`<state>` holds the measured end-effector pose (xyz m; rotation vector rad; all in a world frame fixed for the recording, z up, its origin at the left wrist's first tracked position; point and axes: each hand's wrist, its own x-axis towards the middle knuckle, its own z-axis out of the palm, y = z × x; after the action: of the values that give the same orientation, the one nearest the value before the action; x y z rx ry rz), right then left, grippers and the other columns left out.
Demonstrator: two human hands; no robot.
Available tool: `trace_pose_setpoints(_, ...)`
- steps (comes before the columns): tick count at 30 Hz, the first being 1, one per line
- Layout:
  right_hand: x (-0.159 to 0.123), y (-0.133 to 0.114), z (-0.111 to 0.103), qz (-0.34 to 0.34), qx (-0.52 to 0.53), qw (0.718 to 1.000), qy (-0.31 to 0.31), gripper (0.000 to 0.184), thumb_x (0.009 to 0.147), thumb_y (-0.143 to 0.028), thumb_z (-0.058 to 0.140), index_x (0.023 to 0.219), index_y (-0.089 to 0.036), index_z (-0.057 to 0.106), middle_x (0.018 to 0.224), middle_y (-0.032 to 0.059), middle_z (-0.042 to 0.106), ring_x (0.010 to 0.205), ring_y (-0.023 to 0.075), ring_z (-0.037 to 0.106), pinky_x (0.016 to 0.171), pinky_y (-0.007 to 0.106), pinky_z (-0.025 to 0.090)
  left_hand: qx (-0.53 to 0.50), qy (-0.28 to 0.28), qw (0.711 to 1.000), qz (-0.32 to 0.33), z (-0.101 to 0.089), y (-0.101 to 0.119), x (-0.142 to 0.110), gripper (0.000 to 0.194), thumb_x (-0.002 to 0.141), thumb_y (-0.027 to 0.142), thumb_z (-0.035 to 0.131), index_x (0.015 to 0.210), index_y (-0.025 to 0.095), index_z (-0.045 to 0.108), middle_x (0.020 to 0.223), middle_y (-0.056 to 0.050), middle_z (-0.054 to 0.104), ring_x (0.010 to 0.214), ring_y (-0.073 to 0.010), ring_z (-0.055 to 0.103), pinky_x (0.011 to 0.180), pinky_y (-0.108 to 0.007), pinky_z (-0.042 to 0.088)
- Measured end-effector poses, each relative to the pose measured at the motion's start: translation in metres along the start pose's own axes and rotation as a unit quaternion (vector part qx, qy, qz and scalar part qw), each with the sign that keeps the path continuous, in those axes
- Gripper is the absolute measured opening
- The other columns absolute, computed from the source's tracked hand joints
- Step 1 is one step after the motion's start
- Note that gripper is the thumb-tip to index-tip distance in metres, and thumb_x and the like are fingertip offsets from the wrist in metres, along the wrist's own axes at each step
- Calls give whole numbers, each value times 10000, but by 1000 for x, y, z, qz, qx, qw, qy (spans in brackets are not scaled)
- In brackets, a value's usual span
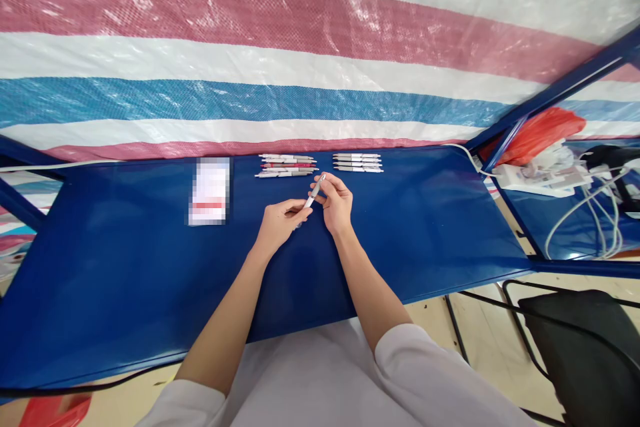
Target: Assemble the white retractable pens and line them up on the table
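Note:
A white and grey pen (313, 195) is held slantwise above the blue table (150, 267). My left hand (283, 227) pinches its lower, white end. Around the upper, grey end, the fingers of my right hand (337, 203) are closed. Just beyond my hands lies a group of several pens (286, 165), white, grey and one with red. To its right is a second group of several white and grey pens (357, 162), laid side by side.
A blurred white sheet or packet with a red band (209, 191) lies left on the table. Striped plastic sheeting (300, 67) hangs behind. At right are a red plastic bag (543, 133), a power strip with cables (537, 180) and a black chair (585, 347).

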<state>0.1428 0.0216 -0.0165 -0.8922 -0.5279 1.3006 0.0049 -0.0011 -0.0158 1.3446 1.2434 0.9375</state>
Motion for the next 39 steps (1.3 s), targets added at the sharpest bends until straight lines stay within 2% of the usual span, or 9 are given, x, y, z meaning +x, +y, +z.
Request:
trace_pose_setpoints(5,0,0,1,-18,-18,999,20,269,610,-304,815,835,-232,685,830,-39,697,677,99,638,618,257,594,48,16,999,20,-3,5,0,321,741,436,736,950,193,748,940,-57,766,825,-230,724,812,-347,578)
trace_pose_setpoints(11,1,-2,0,12,-26,999,20,283,635,-300,795,893,-217,716,834,-8,740,676,131,689,574,246,574,-45,-142,986,-71,-14,14,0,374,803,513,673,939,172,745,874,-82,762,752,-221,724,755,-363,593)
trace_pose_setpoints(13,0,-3,0,16,-15,1000,8,273,656,-296,783,909,-213,721,856,6,758,695,148,709,583,256,583,-78,-155,981,-92,-16,14,0,381,806,519,674,934,168,747,894,-91,762,767,-220,725,777,-373,592)
trace_pose_setpoints(16,1,-3,1,13,-7,1000,0,264,675,-295,776,919,-214,719,871,9,765,713,154,719,591,256,587,-81,-126,984,-95,-15,13,0,397,795,507,694,987,163,740,897,-89,760,778,-222,728,803,-383,589)
trace_pose_setpoints(19,1,-3,2,8,-11,1000,7,269,690,-308,769,936,-218,710,898,13,767,735,154,722,623,264,593,-71,-79,992,-66,-11,11,1,441,770,494,722,1054,157,714,882,-81,758,766,-221,727,803,-392,592)
trace_pose_setpoints(24,1,-5,6,2,-31,999,6,304,680,-320,783,959,-228,704,949,9,748,810,159,723,657,266,598,-43,-24,998,-32,-7,11,1,455,744,508,735,1026,152,698,871,-78,754,744,-214,721,783,-383,596)
trace_pose_setpoints(28,1,-5,7,0,-48,999,21,312,629,-295,818,915,-239,706,883,-25,716,742,123,691,628,242,589,-63,-58,995,-55,-9,12,0,491,765,550,701,1045,147,696,880,-89,752,753,-223,727,787,-387,596)
trace_pose_setpoints(32,2,-3,6,20,-27,999,24,303,618,-287,818,899,-221,725,848,-13,723,709,129,687,604,248,592,-96,-101,985,-99,-12,11,0,479,785,540,689,1065,152,698,902,-93,754,786,-235,735,785,-383,597)
trace_pose_setpoints(39,2,-1,5,8,-20,1000,19,284,654,-294,801,920,-218,739,901,14,757,741,143,702,632,264,604,-3,-36,999,-32,-6,10,2,390,738,454,755,1004,171,715,937,-68,752,718,-236,736,732,-385,605)
